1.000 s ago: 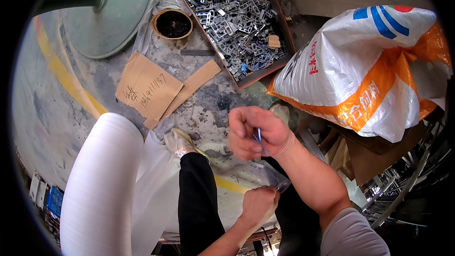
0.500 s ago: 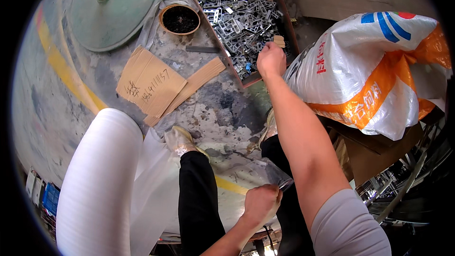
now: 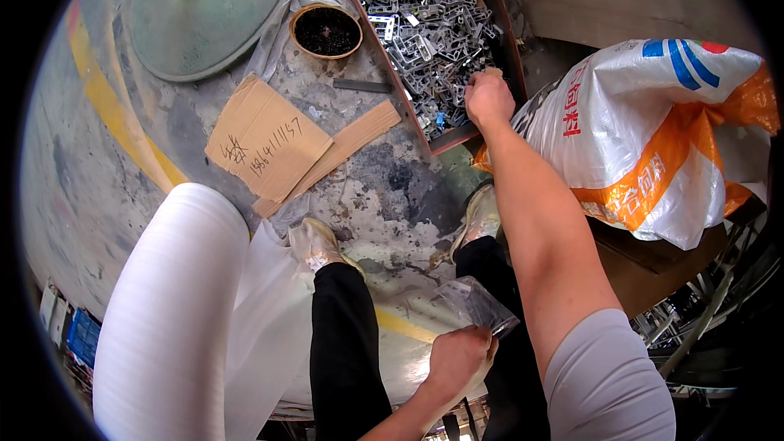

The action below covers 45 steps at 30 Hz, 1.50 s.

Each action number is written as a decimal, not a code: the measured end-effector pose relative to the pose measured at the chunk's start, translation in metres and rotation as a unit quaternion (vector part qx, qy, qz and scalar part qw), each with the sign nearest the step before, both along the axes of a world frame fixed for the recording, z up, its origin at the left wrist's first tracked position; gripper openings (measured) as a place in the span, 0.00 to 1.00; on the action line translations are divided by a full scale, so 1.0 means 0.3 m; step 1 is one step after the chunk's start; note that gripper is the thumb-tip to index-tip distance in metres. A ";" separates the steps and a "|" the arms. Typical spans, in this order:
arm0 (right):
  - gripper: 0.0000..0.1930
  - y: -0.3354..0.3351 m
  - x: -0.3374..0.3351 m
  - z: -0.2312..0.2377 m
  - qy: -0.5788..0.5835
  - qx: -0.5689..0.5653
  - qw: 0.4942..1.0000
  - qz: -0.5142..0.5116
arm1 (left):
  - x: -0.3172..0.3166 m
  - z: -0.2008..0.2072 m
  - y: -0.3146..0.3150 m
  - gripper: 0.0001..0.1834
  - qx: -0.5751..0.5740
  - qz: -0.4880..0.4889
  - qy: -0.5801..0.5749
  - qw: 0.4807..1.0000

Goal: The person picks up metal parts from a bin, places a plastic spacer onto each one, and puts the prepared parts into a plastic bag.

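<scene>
My left hand [image 3: 460, 357], low in the middle above my dark-trousered legs, is closed on a clear plastic bag [image 3: 478, 304]. The bag's loose end spreads out beyond my fingers. My right arm stretches forward to a shallow reddish-brown box [image 3: 452, 140] full of small silvery metal brackets [image 3: 433, 33]. Over the box's near right corner, my right hand [image 3: 490, 100] reaches down among the brackets with curled fingers. Its fingertips are partly hidden, so whatever they pinch cannot be made out. A small blue piece [image 3: 441, 120] lies among the brackets near that hand.
Right of the box slumps a white and orange woven sack [image 3: 645, 139]. Flat cardboard pieces [image 3: 269, 139] lie on the stained floor, near a bowl of dark bits [image 3: 327, 31]. A white foam roll [image 3: 171, 310] stands at left; a round green base [image 3: 212, 16] is behind.
My right hand has shifted slightly right and lower in the picture, and a small tan piece beside it no longer shows plainly. My left hand keeps the bag, which stands up more. The view has moved slightly.
</scene>
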State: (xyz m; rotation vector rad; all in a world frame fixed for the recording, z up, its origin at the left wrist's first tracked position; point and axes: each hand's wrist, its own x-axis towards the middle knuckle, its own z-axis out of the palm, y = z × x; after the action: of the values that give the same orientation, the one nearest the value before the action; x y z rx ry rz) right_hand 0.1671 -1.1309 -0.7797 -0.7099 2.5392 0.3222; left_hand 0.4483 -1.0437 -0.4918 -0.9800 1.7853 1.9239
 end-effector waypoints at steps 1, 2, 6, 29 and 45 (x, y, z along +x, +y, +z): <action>0.12 -0.002 -0.006 -0.006 -0.007 0.004 1.000 -0.009 | 0.001 0.000 0.000 0.13 -0.002 -0.001 0.001 1.000; 0.12 -0.003 -0.010 -0.012 -0.007 -0.008 1.000 -0.020 | 0.001 -0.001 0.001 0.14 -0.005 -0.003 0.001 1.000; 0.12 -0.021 0.017 0.024 0.000 -0.056 0.995 -0.086 | 0.005 -0.010 -0.005 0.13 -0.009 -0.003 -0.003 1.000; 0.10 0.019 0.118 0.195 -0.232 -0.345 0.835 -0.362 | 0.008 -0.048 -0.046 0.12 -0.041 0.034 -0.064 0.997; 0.07 0.353 0.544 0.957 -0.298 -0.413 0.819 -0.264 | 0.003 -0.100 -0.130 0.18 -0.098 0.252 -0.146 0.952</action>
State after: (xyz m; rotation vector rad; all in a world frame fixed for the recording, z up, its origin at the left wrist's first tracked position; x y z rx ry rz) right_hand 0.3304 -1.0251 -0.4925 -0.2574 2.0397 -1.0822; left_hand 0.4493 -1.0828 -0.5218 -1.8331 1.6854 1.7527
